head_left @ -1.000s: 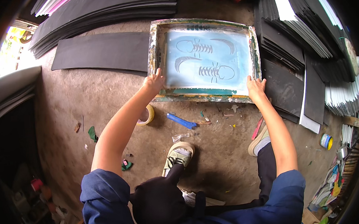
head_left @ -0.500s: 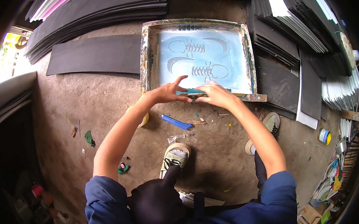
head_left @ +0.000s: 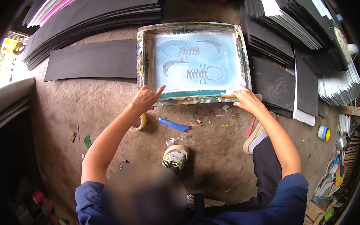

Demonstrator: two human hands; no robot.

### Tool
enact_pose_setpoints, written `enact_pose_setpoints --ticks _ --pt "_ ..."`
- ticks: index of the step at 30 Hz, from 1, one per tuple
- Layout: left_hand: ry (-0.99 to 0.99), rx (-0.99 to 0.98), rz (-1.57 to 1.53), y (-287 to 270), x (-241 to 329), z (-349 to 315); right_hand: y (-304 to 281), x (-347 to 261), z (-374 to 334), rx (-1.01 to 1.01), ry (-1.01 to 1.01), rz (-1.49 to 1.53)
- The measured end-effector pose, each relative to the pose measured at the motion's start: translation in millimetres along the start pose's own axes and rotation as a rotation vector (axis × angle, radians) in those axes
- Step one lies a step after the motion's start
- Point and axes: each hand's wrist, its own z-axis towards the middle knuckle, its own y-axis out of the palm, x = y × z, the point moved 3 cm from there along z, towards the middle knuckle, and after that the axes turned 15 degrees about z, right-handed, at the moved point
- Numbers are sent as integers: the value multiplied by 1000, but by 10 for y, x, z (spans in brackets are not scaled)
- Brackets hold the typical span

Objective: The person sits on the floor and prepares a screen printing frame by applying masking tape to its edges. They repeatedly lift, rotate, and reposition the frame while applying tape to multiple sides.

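Note:
A screen printing frame [head_left: 141,59] lies flat on the floor in front of me, its wooden rim crusted with old paint. Its pale blue mesh [head_left: 177,81] carries dark curved and ribbed outlines, and a green band runs along the near side. At the near left corner, my left hand [head_left: 144,101] grips the rim, one finger reaching over the mesh and others at the outer side. My right hand [head_left: 247,100] is closed on the near right corner, fingertips over the rim and thumb at its near edge.
A long black sheet [head_left: 92,61] lies left of the frame, below a stack of black sheets [head_left: 97,13]. More black and white sheets [head_left: 273,83] are piled at the right. Nearer me are a yellow tape roll [head_left: 139,124], a blue strip [head_left: 173,124] and a paint can [head_left: 323,133].
My hands were close together over the middle of the near rim. They have moved apart to its two near corners and taken hold there.

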Motion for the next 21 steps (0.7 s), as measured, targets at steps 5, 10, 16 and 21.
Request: enact_pose_setpoints --ticks 5,10,16,21 --pt "-70 174 25 27 30 -122 -9 235 -132 37 -16 -94" --pt "-135 32 2 -66 29 -197 -39 108 -108 81 53 -92" --pt "-253 253 -286 -31 -51 -395 -80 57 -179 135 15 -115" --pt "-506 601 -722 -7 -76 -723 -223 -55 -307 288 -42 90"
